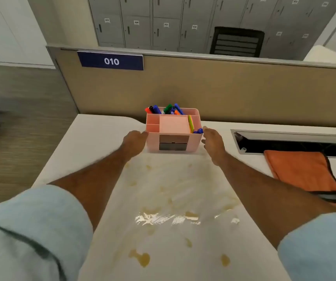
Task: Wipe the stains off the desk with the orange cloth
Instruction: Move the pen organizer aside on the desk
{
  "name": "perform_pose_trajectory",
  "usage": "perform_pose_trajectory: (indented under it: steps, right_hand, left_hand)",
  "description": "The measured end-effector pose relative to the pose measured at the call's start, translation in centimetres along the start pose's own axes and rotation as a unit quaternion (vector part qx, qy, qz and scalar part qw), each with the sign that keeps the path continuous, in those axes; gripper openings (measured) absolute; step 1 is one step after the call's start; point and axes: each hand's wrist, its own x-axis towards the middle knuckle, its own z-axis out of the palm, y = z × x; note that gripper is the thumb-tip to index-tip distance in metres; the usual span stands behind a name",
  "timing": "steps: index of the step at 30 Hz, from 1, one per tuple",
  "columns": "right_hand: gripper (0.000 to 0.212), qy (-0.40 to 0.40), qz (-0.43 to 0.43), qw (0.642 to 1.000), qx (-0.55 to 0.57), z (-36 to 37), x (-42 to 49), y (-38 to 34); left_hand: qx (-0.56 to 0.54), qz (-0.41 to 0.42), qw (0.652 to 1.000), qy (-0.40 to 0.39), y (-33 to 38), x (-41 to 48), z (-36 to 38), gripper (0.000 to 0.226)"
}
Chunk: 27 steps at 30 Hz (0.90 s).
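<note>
Office: numbered lockers (163, 23), desk partition (203, 88) w/ "010" sign (111, 61), pink pen organiser (173, 130)

Even, bright indoor light, soft throughout; shadows faint; overhead glare flares white on wet stains (163, 219) mid-desk (94, 138); motion blur smears left hand (133, 141), right hand (213, 142) and sleeves (31, 230); wide-angle bending curves partition (203, 86) and lockers (163, 21) near edges; overall slightly soft, compressed.
</note>
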Motion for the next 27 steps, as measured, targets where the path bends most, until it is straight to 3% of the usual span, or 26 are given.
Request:
perform_pose_trajectory:
  steps: [3, 6, 11, 17, 27]
  right_hand:
    - [0.02, -0.03, 0.037, 0.995, 0.088, 0.8, 0.6, -0.4]
    - [0.014, -0.047, 0.054, 0.988, 0.14, 1.0, 0.7, -0.2]
    - [0.017, -0.072, 0.032, 0.988, 0.136, 1.6, 0.9, 0.3]
    - [0.011, -0.061, 0.008, 0.992, 0.111, 2.6, 1.3, 0.6]
    - [0.015, -0.134, -0.023, 0.982, 0.132, 12.5, 0.7, -3.9]
  left_hand:
    - [-0.134, -0.018, 0.99, -0.038, 0.0, 1.2, 0.6, 0.041]
    - [-0.188, -0.018, 0.98, -0.065, -0.1, 1.9, 1.1, 0.031]
    - [-0.167, 0.003, 0.984, -0.062, 0.0, 2.9, 1.3, 0.037]
    - [-0.147, -0.031, 0.989, -0.013, 0.1, 3.5, 0.3, 0.035]
    - [-0.153, -0.029, 0.986, 0.059, -4.4, 5.0, -10.5, 0.037]
